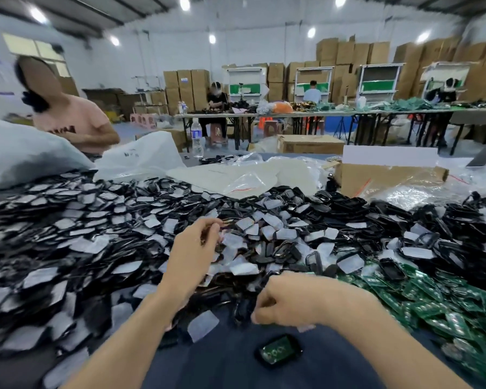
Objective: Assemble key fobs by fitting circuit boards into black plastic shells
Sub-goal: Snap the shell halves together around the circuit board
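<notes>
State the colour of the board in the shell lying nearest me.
Green board, seen best in the head view.

A heap of shells (96,226) covered the table (222,369) from the left side across to the right. A smaller heap of circuit boards (432,299) lay at the near right, touching the shells. One fitted shell (278,352) sat alone in front, between the forearms. The left hand (194,248) was over the heap, the right hand (281,301) at its near edge. Behind the heap lay bags (141,158), a bottle (197,137) and a cardboard box (387,175).
</notes>
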Action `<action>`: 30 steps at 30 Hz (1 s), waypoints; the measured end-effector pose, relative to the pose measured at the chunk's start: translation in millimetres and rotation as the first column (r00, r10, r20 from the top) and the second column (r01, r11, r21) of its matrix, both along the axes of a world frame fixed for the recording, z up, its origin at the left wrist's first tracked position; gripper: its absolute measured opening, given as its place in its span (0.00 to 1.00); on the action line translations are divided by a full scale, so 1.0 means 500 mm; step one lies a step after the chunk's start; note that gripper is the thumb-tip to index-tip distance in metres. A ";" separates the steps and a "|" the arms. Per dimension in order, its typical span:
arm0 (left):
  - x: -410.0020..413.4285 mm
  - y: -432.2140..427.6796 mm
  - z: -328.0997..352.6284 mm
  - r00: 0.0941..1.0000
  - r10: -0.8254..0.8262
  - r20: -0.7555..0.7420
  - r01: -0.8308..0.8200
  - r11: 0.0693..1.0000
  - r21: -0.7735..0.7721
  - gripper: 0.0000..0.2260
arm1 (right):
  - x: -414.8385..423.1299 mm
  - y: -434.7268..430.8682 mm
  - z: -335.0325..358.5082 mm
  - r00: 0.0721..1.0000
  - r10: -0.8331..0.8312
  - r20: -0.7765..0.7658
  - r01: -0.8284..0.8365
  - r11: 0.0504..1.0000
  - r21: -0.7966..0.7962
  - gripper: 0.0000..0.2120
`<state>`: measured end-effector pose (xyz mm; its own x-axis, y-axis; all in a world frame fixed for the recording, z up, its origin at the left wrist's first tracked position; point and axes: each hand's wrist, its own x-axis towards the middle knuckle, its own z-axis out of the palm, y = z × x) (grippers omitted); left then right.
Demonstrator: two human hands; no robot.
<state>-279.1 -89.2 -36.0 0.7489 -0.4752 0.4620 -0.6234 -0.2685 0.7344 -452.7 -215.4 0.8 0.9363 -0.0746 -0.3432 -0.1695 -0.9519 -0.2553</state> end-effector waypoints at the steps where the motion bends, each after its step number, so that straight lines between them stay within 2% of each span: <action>1: 0.011 0.010 0.005 1.000 0.020 0.012 -0.020 0.999 0.027 0.06 | 0.016 0.005 0.012 1.000 0.009 0.026 -0.008 1.000 -0.013 0.16; 5: 0.084 0.057 0.031 0.989 0.141 0.045 -0.147 0.975 0.164 0.06 | 0.109 0.022 0.045 0.969 0.009 0.245 -0.021 0.999 0.046 0.17; 9: 0.185 0.117 0.050 0.954 0.294 0.051 -0.294 0.901 0.317 0.08 | 0.214 0.037 0.049 0.877 -0.177 0.447 0.026 0.946 0.325 0.13; 11: 0.235 0.148 0.054 0.941 0.337 0.031 -0.324 0.868 0.377 0.10 | 0.268 0.044 0.048 0.823 -0.301 0.481 0.046 0.881 0.472 0.11; 14: 0.291 0.180 0.056 0.929 0.368 0.024 -0.336 0.816 0.470 0.12 | 0.349 0.049 0.038 0.771 -0.441 0.460 0.111 0.804 0.584 0.10; 17: 0.325 0.188 0.054 0.935 0.353 0.044 -0.325 0.798 0.507 0.12 | 0.416 0.050 0.019 0.747 -0.497 0.442 0.188 0.795 0.577 0.12; 22: 0.379 0.195 0.056 0.935 0.351 0.045 -0.321 0.786 0.529 0.11 | 0.496 0.066 0.001 0.739 -0.475 0.478 0.244 0.850 0.467 0.15; 30: 0.518 0.293 0.058 0.857 0.484 0.175 -0.478 0.622 0.621 0.12 | 0.603 0.141 -0.010 0.731 -0.410 0.545 0.148 0.875 0.461 0.14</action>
